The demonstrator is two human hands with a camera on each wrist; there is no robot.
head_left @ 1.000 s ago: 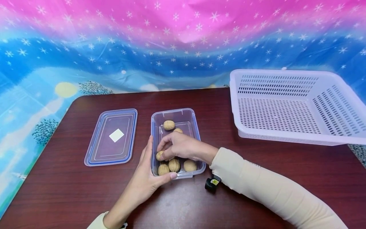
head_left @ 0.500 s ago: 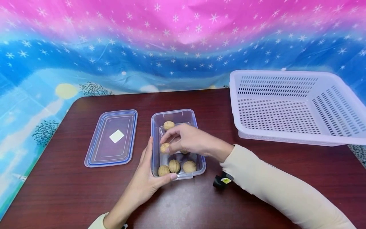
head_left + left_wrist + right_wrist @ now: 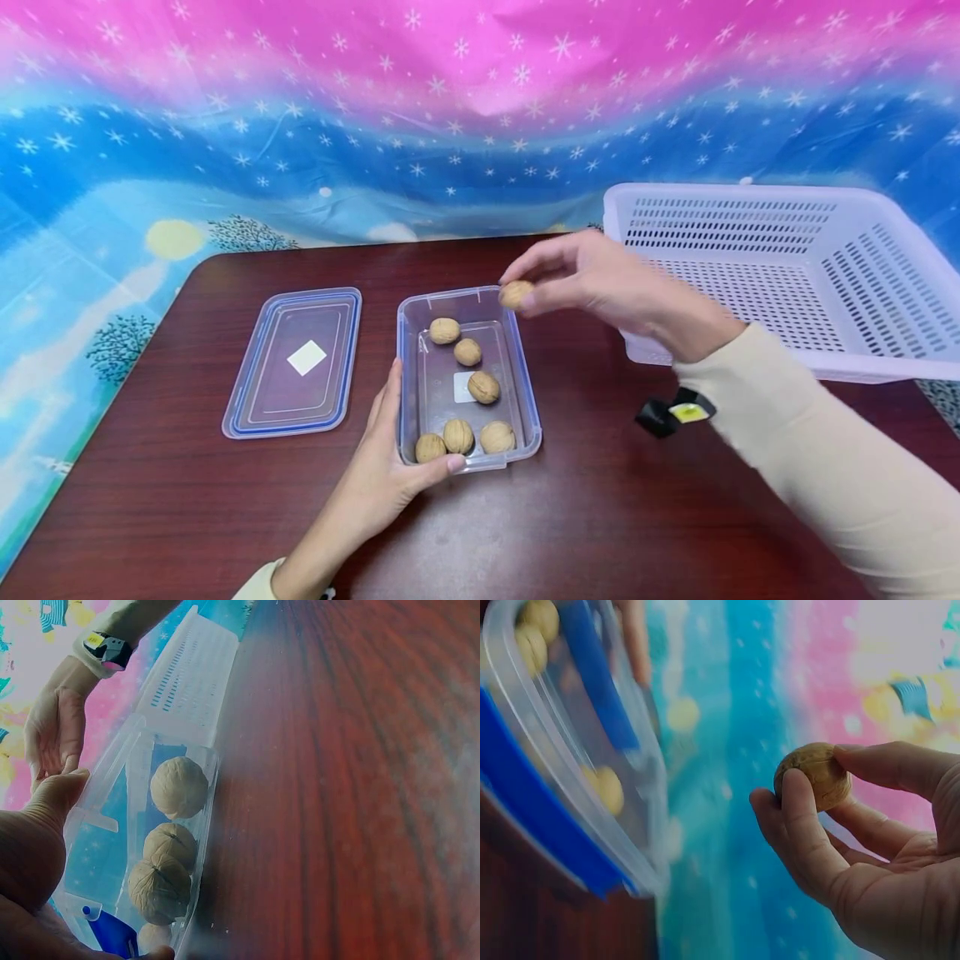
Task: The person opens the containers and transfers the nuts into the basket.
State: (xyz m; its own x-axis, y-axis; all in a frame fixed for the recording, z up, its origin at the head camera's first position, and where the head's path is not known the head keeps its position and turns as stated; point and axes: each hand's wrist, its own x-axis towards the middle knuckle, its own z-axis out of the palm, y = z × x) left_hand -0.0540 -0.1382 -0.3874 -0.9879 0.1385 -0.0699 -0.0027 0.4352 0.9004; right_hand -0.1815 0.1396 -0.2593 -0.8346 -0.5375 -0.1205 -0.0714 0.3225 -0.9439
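Observation:
My right hand [image 3: 600, 279] pinches a walnut [image 3: 517, 295] between thumb and fingers, raised near the far right corner of a clear plastic food container [image 3: 435, 392]. The right wrist view shows this walnut [image 3: 815, 776] held at the fingertips. With the thumb over the near rim and the fingers along the left wall, my left hand [image 3: 375, 487] grips the container. Inside it lie several walnuts: three scattered toward the far half, such as one walnut [image 3: 483, 387] by a white patch, and others along the near end, where one walnut [image 3: 179, 787] shows through the wall.
To the left lies the container's flat lid [image 3: 288, 392] with a blue seal and a white sticker. A white perforated basket [image 3: 720, 360] stands at the back right, partly behind my right forearm. A snowflake-patterned cloth [image 3: 375, 150] hangs behind the brown table [image 3: 600, 500].
My right hand has lifted a walnut out of the container and moved up and to the right with it. The left hand stays in place on the container.

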